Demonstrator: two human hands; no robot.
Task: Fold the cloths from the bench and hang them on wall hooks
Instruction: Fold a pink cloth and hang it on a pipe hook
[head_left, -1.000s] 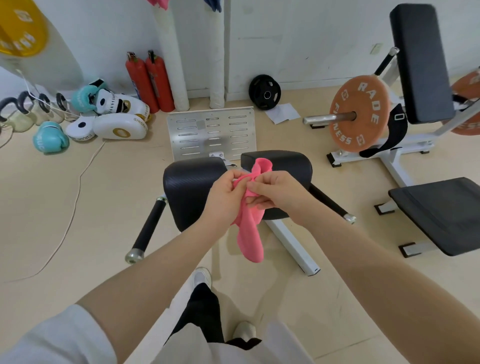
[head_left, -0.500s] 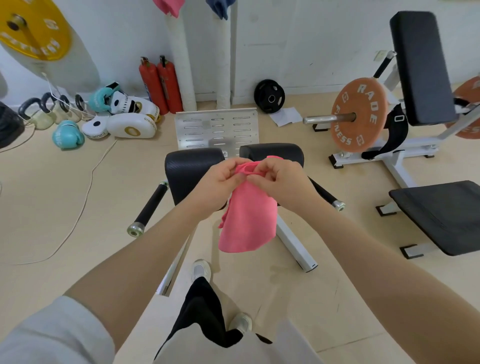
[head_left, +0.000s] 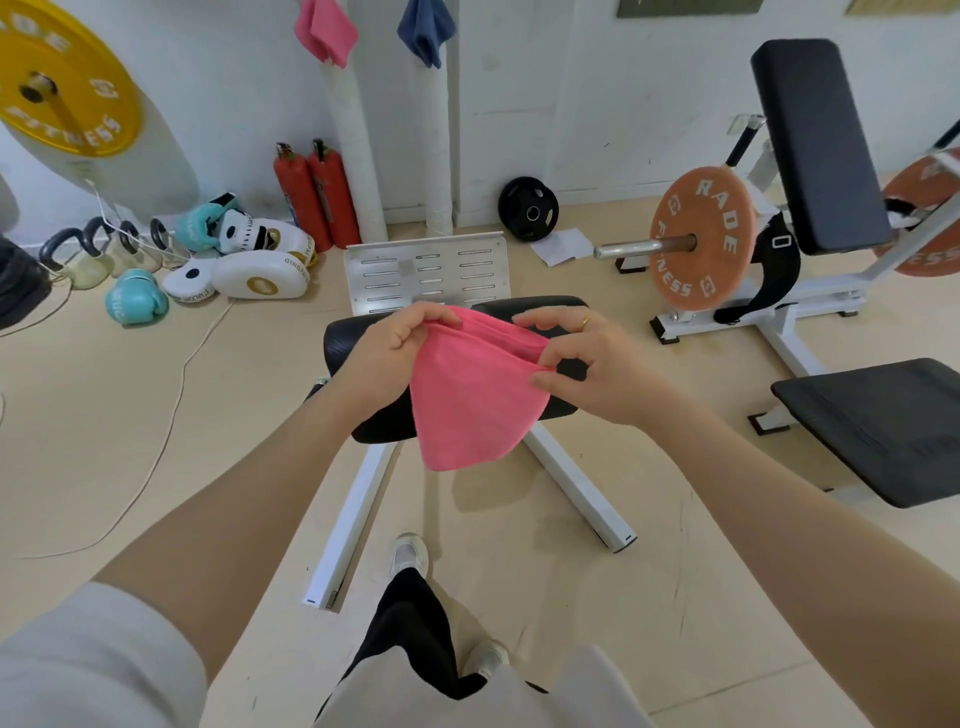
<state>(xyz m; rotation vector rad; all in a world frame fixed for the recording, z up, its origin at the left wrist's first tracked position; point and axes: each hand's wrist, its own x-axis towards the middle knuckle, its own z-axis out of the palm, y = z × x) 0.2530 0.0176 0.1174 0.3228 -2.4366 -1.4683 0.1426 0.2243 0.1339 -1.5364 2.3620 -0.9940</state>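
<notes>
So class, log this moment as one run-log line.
step: folding | both hands pinch pink cloth | hung: pink cloth, blue cloth

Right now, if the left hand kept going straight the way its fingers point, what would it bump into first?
Probably the right hand. The left hand pinches one end of the pink cloth's top edge, its fingers aimed across it at the right hand pinching the other end. Depth is uncertain.

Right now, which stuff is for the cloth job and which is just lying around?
For the job:
- pink cloth, pinched by left hand and right hand
- hung pink cloth
- hung blue cloth

Lying about:
- fire extinguishers
- boxing gloves
- kettlebells
</notes>
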